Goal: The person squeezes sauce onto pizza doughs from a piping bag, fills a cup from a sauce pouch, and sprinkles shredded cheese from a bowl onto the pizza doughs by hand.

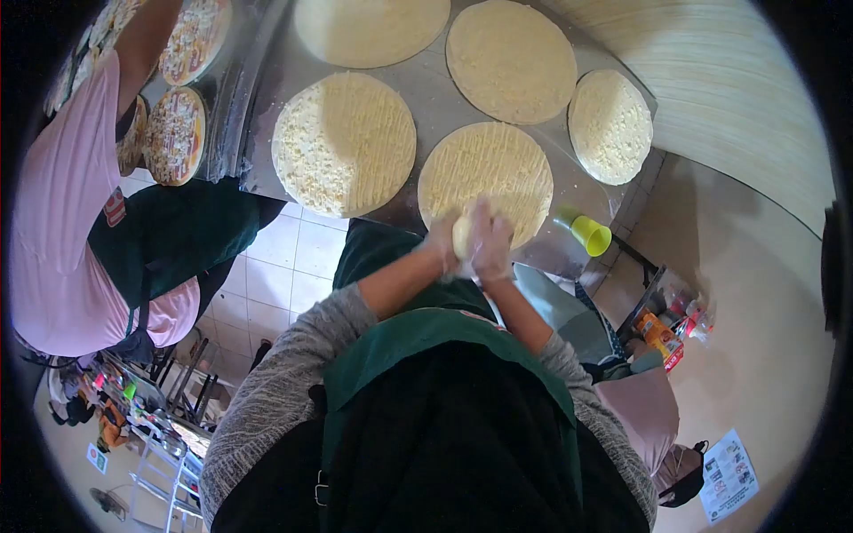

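Both of my hands wear clear gloves and meet over the near edge of a round flat base [487, 169] topped with fine pale shreds. My left hand [440, 242] and my right hand [489, 240] are wrapped round a pale yellow lump [461, 237] between them. The fingers of my right hand are slightly blurred. To the left lies another round base [345, 147], its left part covered with thicker white crumbs. A smaller round [610, 129] with white crumbs lies at the right.
Two more large rounds [511, 62] [371, 27] lie at the back of the metal table [258, 173]. A yellow-green cup [590, 234] lies tipped at the right edge. A co-worker [67, 222] in pink stands left, beside topped rounds [175, 135]. Another person [641, 409] is at lower right.
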`<state>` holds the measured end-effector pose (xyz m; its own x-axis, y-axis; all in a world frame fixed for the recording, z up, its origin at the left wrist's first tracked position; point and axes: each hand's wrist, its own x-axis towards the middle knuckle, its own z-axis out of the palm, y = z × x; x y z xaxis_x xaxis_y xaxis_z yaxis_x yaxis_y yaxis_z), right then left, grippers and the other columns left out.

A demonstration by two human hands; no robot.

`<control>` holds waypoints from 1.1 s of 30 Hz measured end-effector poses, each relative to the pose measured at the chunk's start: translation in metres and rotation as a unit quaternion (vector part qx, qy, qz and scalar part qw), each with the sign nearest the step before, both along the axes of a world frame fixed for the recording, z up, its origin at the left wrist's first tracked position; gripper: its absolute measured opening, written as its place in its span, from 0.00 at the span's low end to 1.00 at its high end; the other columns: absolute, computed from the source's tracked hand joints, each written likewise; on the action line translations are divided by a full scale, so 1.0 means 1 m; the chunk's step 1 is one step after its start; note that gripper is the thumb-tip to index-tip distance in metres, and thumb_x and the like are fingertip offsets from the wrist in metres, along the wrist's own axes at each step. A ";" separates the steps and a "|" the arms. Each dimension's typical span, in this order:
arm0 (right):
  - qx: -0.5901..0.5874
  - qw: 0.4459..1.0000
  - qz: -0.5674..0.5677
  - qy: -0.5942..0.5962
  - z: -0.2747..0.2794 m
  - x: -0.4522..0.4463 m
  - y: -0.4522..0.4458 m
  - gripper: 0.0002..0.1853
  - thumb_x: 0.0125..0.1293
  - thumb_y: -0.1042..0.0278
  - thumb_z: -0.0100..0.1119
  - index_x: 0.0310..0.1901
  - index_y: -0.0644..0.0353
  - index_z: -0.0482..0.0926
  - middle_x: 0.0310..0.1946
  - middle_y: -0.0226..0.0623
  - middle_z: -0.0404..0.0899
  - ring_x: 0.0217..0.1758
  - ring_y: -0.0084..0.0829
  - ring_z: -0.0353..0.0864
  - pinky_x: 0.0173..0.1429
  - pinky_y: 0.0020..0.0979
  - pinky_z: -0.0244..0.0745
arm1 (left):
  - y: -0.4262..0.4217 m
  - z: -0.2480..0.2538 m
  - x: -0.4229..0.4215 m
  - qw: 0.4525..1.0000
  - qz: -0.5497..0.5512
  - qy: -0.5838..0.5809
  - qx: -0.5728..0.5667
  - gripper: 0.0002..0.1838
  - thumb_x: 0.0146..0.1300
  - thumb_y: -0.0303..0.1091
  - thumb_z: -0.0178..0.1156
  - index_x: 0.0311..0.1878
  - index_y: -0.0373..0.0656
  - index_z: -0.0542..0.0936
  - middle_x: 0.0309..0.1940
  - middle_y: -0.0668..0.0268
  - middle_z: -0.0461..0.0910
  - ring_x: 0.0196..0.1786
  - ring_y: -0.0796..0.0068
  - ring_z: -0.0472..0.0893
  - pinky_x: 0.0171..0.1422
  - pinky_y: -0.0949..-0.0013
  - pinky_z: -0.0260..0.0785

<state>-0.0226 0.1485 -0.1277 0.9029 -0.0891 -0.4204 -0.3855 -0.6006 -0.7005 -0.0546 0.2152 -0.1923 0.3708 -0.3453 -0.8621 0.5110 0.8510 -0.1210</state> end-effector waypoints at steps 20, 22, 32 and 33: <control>0.440 0.885 0.046 -0.145 0.082 0.021 -0.009 0.15 0.64 0.59 0.47 0.48 0.58 0.74 0.36 0.43 0.78 0.39 0.37 0.76 0.45 0.28 0.69 | -0.009 0.057 0.022 0.945 0.058 -0.288 -0.142 0.19 0.65 0.48 0.42 0.47 0.44 0.72 0.43 0.63 0.75 0.45 0.68 0.76 0.51 0.65 0.69; 0.411 0.904 -0.008 -0.120 0.106 0.034 -0.027 0.13 0.65 0.59 0.48 0.40 0.60 0.73 0.26 0.35 0.73 0.29 0.28 0.72 0.34 0.25 0.66 | -0.029 0.067 0.033 0.947 0.059 -0.289 -0.128 0.19 0.65 0.48 0.43 0.48 0.45 0.72 0.43 0.63 0.75 0.45 0.67 0.76 0.51 0.64 0.69; 0.454 0.880 -0.135 -0.036 0.104 0.049 -0.066 0.19 0.67 0.54 0.47 0.25 0.61 0.71 0.14 0.24 0.64 0.18 0.15 0.61 0.21 0.20 0.55 | -0.065 0.096 0.065 0.961 0.100 -0.186 -0.176 0.16 0.60 0.47 0.52 0.44 0.46 0.75 0.41 0.62 0.77 0.44 0.65 0.77 0.52 0.60 0.70; 0.448 0.884 -0.133 -0.014 0.111 0.051 -0.064 0.19 0.67 0.55 0.47 0.25 0.62 0.71 0.14 0.25 0.64 0.17 0.15 0.61 0.21 0.20 0.55 | -0.058 0.104 0.069 0.960 0.108 -0.195 -0.169 0.16 0.60 0.47 0.52 0.44 0.46 0.75 0.41 0.62 0.77 0.44 0.65 0.77 0.52 0.60 0.70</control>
<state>0.0281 0.0849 -0.0163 0.9110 0.0574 -0.4083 -0.4051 0.3093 -0.8604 0.0140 0.1573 -0.0882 0.7373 -0.4599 -0.4948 0.3895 0.8879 -0.2449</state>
